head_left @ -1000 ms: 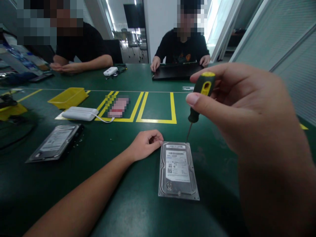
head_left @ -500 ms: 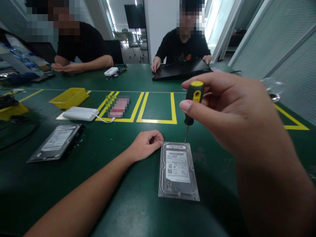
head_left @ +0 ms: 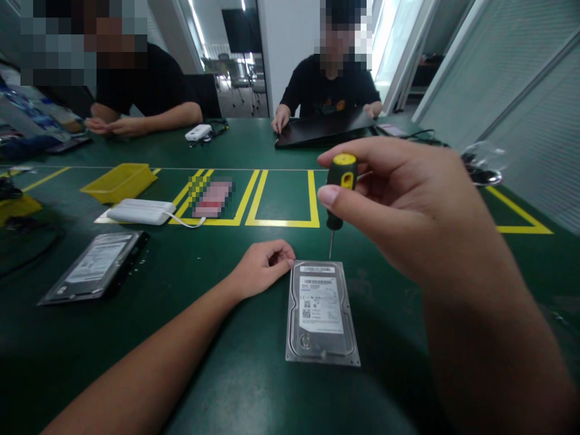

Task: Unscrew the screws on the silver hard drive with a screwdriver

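Wide green surface (head_left: 254, 386), two other people seated at its far side. Right hand (head_left: 408, 205) up close, fingers pinching a screwdriver (head_left: 338, 193) upright, tip at the far right corner of the hard drive (head_left: 321, 311). Left hand (head_left: 263, 266) loosely curled, empty, touching the drive's far left corner.
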A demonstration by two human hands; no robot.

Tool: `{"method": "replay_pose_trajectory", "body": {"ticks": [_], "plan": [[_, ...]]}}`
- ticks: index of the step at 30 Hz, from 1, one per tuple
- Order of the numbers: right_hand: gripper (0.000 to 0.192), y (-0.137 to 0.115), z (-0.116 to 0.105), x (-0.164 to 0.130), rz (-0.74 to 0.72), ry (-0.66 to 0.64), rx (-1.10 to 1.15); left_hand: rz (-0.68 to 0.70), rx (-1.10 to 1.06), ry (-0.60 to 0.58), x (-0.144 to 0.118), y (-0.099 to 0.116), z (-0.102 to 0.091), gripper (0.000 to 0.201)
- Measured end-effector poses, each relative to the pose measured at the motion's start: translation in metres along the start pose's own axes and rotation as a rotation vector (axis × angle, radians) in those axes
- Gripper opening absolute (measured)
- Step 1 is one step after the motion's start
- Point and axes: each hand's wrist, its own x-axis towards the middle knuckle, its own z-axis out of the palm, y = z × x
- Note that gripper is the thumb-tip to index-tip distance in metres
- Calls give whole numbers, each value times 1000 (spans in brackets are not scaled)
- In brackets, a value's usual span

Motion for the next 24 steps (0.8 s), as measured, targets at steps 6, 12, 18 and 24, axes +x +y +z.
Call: {"method": "replay_pose_trajectory", "body": {"ticks": [6,12,18,24], "plan": [[22,1,3,1,-1,-27,-15,-6,7,-3,-1,-1,0,10],[21,6,9,2,2,-72,11,-6,2,-11,0,1,-1,11],[23,10,20,4,-2,-91,-83,-14,-14,-14,0,4,-2,11],[26,12,27,5,-3,-131,-152,-5,-29,-7,0,3,-1,10]]}}
